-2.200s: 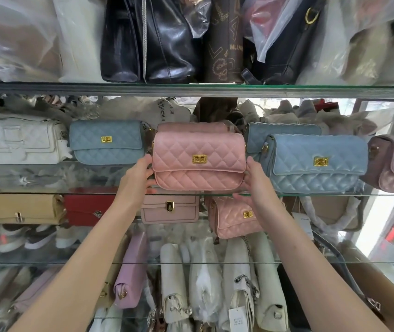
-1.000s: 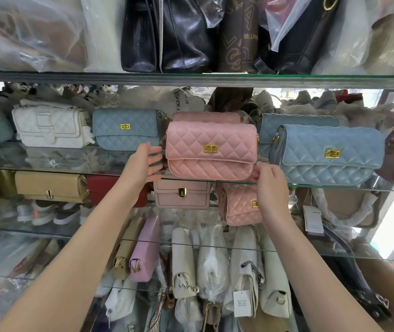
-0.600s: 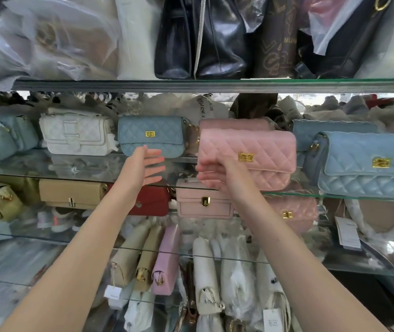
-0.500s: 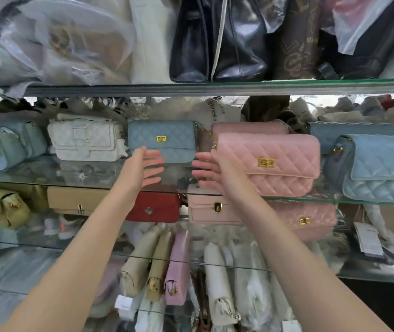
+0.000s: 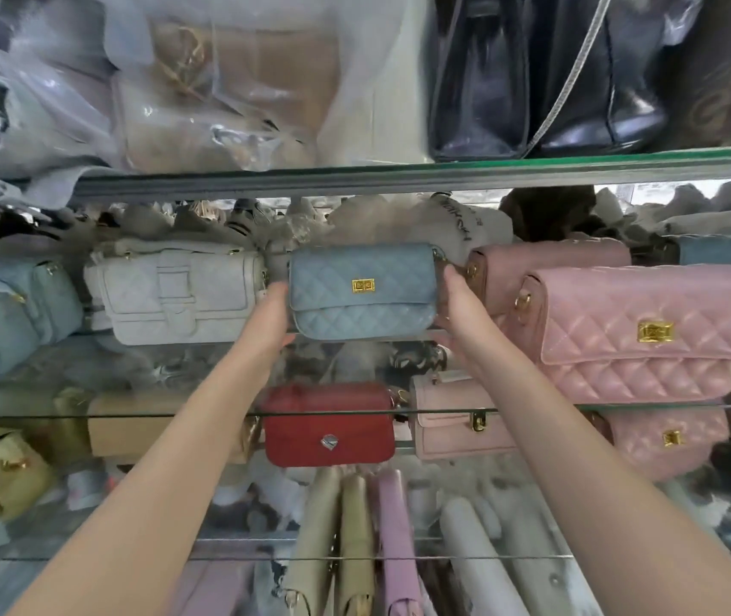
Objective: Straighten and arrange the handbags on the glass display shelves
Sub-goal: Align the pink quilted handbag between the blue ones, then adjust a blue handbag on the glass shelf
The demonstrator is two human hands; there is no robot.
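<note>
A small blue quilted handbag (image 5: 361,291) with a gold clasp stands upright on the middle glass shelf (image 5: 221,413). My left hand (image 5: 272,313) grips its left end and my right hand (image 5: 459,300) grips its right end. To its right sits a large pink quilted handbag (image 5: 639,335) at the shelf's front edge, with a second pink bag (image 5: 546,260) behind it. A white handbag (image 5: 177,295) stands just left of the blue one, close to my left hand.
A pale blue bag (image 5: 3,313) is at the far left. Below are a red bag (image 5: 328,424), a pink flap bag (image 5: 452,415), a tan bag (image 5: 132,424) and another pink quilted bag (image 5: 666,442). The top shelf (image 5: 399,173) carries black bags (image 5: 532,73) and plastic-wrapped ones.
Both hands left the large pink quilted bag and shifted left. They now hold the small blue quilted bag at its two ends. The view has panned left and closer.
</note>
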